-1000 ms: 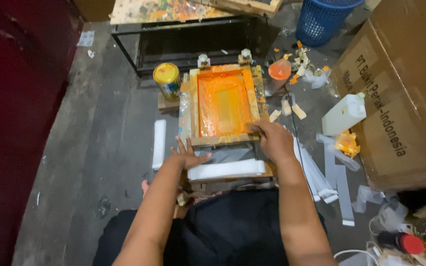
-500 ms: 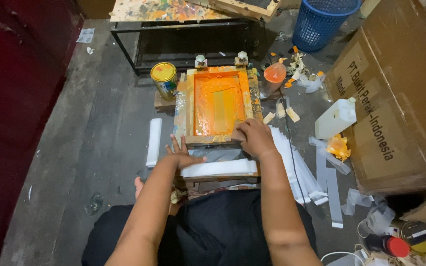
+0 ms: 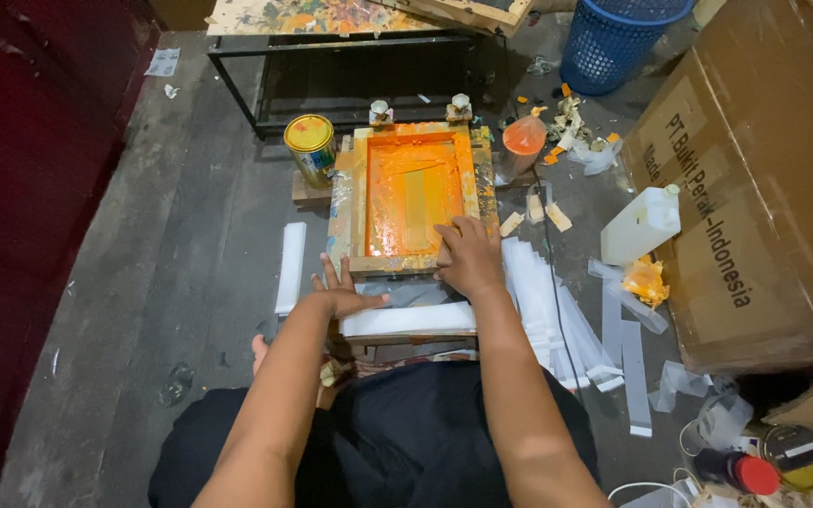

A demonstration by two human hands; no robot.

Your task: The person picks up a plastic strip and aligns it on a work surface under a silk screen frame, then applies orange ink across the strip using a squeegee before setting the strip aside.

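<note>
In the head view a wooden screen frame (image 3: 416,193), its mesh smeared with orange ink, lies flat on the floor. The right hand (image 3: 468,256) curls over its near edge, gripping it; the left hand (image 3: 342,293) rests open, fingers spread, on a white strip (image 3: 408,320) just near of the frame

Wooden screen frame (image 3: 359,202), glossy orange ink; matt cardboard box (image 3: 764,188)

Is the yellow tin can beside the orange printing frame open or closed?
Closed. The yellow tin can stands upright left of the wooden screen frame, and its round yellow lid sits flat on top, covering the opening.
</note>
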